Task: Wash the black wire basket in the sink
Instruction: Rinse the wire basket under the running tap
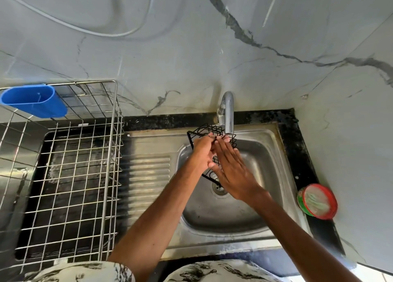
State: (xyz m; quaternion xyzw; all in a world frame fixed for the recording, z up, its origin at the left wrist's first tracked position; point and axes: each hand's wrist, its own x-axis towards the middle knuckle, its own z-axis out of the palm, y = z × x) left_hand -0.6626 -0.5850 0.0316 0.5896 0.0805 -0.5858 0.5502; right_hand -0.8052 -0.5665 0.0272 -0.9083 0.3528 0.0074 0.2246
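Holding black wire basket (210, 130) under tap (228, 111), long axis running tap to drain; left grip (202, 152) curled on rim wire, right grip (236, 171) flat, straight-fingered, pressing mesh.

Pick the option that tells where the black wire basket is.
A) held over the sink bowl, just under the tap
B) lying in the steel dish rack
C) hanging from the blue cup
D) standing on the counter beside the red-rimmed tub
A: the left hand grips the black wire basket by its edge, the right hand lies flat against it, above the sink and right below the tap.
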